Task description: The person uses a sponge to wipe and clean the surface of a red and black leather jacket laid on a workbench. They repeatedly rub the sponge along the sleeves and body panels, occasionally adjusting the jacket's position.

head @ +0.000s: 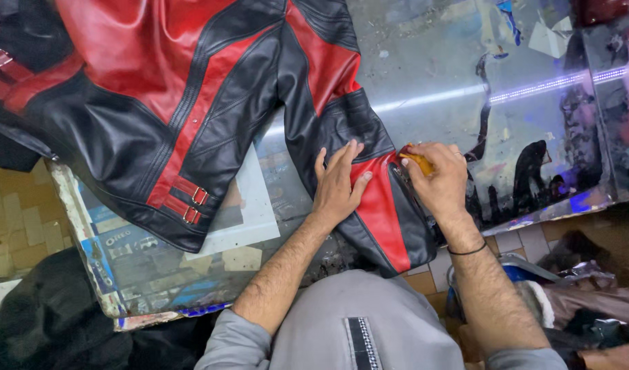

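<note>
Now the left hand (338,185) lies flat, open, pinning the sleeve (379,205) at table's six o'clock; the right hand (438,181) pinches a yellow pad (420,163). Hard rubbing could likely scuff leather.

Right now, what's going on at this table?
A person is working on a red and black leather jacket spread over a glossy table. The left hand lies flat on the sleeve, pressing it against the table near the cuff. The right hand pinches a small yellow-orange piece against the sleeve's edge, next to a zip; what that piece is cannot be told. The sleeve end hangs over the near table edge. A black band sits on the right wrist.
</note>
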